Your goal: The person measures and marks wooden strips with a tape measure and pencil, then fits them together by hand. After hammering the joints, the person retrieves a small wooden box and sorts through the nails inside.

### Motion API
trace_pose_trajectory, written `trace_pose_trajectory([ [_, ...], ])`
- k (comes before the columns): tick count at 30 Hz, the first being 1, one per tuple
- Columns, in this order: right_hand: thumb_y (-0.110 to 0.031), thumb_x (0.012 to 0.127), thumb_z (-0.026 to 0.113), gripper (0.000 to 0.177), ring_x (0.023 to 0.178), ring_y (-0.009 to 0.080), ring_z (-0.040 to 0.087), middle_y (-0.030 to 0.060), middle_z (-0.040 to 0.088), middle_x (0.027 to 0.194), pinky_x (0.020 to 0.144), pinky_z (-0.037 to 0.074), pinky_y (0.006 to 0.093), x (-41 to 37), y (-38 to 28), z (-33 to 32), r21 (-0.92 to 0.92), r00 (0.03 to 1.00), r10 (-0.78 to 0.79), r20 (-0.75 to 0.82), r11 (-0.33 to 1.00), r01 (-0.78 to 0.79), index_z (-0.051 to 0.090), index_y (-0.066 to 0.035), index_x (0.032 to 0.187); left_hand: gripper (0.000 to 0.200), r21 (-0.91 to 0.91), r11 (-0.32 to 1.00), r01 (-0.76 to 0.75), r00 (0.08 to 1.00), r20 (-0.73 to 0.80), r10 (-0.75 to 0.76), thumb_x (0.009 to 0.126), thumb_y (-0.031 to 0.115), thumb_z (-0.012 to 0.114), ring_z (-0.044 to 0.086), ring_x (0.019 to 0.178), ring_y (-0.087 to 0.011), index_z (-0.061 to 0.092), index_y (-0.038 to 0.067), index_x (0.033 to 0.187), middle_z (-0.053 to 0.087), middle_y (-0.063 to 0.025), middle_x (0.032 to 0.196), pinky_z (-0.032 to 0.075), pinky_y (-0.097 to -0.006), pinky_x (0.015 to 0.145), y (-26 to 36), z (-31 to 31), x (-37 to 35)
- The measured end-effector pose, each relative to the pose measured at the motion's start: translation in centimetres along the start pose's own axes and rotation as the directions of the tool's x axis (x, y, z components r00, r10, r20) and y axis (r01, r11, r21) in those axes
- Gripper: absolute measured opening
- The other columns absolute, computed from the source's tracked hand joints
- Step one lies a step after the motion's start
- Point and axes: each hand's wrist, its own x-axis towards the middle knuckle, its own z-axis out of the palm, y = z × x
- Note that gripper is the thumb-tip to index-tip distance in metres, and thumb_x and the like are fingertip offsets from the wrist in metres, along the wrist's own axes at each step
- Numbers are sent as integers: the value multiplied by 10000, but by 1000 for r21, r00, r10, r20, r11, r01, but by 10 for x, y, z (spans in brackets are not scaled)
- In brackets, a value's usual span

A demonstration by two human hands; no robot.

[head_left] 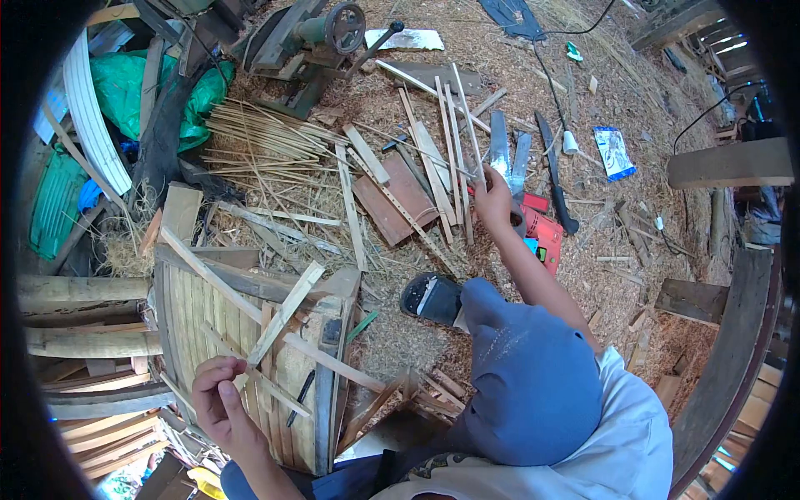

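Reaching forward, my right hand [493,202] has its fingers closed on the lower end of a thin wooden strip [468,117], which points away from me. My left hand [223,404] is raised over the wooden bench [312,400], thumb and curled fingers apart, with nothing visible between them. Its fingertips are right beside the near end of a short, flat piece of wood [287,312] that slants across the bench. A black pen [302,397] and longer strips lie on the bench. Close to my right hand are a saw blade [499,146] and a red tool [543,232].
Wood shavings cover the ground. A bundle of thin sticks [271,137], a reddish-brown board [395,205] and a long black-handled knife [557,179] lie there. A metal machine with a handwheel [343,28] stands at the back. My sandalled foot [430,297] is beside the bench.
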Motion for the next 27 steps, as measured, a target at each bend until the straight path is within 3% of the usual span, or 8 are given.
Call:
trace_pose_trajectory([
  [4,-137,874,720,399,924,400,665,206,672,972,879,540,474,-4,-41,-14,-395,927,-374,-42,858,329,668,-23,1253,140,73,997,-22,999,30,20,1052,126,569,628,1040,-239,617,-3,1078,643,-153,1144,513,-380,954,4,6,0],
  [7,-174,853,750,353,921,394,668,199,678,975,874,543,471,-15,-56,-6,-199,969,-71,238,973,120,676,-33,1168,133,119,993,-22,998,57,16,1039,119,586,606,1069,-241,622,-6,1067,640,-154,1146,473,-375,989,7,11,-2],
  [8,-213,832,771,353,938,393,677,197,687,991,857,547,474,-17,-60,-7,-265,939,62,338,964,32,668,-36,1119,130,134,991,-27,997,75,17,1036,117,590,599,1079,-240,625,-6,1061,638,-155,1150,461,-374,999,8,12,-2],
  [15,-196,839,731,344,918,426,712,237,735,978,833,566,503,-21,-34,6,-268,941,163,296,960,-82,718,-12,1129,109,242,969,-52,991,133,20,1017,92,605,597,1108,-251,638,-8,1041,628,-159,1181,448,-375,1017,13,17,-2],
  [21,-217,878,704,323,876,414,726,245,742,944,816,575,484,-17,-13,6,-243,952,109,285,969,-38,743,-10,1124,84,281,957,-71,987,157,27,997,54,599,607,1115,-264,645,-16,1010,638,-160,1176,458,-386,1022,10,16,-2],
  [27,-219,886,654,348,887,411,729,261,738,964,810,567,493,-16,-16,9,-176,930,212,300,970,-165,732,12,1136,86,294,954,-59,989,148,16,991,57,605,605,1131,-271,651,-15,1007,641,-163,1187,455,-385,1024,12,16,-1],
])
